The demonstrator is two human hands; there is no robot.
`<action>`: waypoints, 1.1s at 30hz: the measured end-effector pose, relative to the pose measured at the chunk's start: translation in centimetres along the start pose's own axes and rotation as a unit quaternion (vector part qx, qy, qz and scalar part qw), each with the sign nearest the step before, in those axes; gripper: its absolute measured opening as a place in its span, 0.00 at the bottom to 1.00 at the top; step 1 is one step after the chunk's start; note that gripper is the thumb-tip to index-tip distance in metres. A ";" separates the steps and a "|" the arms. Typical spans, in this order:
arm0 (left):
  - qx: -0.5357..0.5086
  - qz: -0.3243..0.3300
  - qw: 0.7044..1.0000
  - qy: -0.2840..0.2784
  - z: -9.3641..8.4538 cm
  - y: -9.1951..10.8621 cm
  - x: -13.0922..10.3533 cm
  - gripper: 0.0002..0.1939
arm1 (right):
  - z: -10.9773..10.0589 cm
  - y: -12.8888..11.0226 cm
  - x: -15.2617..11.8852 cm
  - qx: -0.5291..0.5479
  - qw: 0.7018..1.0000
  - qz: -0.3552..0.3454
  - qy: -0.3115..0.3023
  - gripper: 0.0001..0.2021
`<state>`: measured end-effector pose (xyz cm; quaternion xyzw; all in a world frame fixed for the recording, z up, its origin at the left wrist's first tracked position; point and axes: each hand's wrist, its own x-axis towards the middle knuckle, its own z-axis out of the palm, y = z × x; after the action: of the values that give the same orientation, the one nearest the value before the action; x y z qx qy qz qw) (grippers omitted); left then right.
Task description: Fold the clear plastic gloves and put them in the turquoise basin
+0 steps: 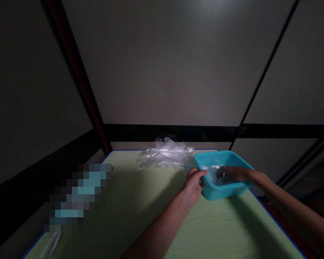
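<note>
A turquoise plastic basin stands at the right side of the pale green table. My left hand grips the basin's left rim, with fingers over the edge. Reaching in from the right, my right hand is inside the basin, its fingers curled at some clear plastic; what exactly they hold is too dark to make out. A crumpled heap of clear plastic bags lies behind and left of the basin, at the table's far edge.
At the table's left edge is a blurred, pixelated object with a white cable near it. Grey panels with dark strips rise behind the table.
</note>
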<state>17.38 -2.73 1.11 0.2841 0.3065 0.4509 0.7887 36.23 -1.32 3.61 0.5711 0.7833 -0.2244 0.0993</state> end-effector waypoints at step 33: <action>0.307 0.172 0.934 0.057 -18.5 9.2 -9.5 0.08 | 0.4 -18.7 13.5 -0.084 0.944 0.073 0.312 0.14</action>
<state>-5.08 -4.05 -2.07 0.5350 0.4210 0.4792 0.5541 14.16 5.36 2.15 0.6580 0.7470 0.0394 -0.0865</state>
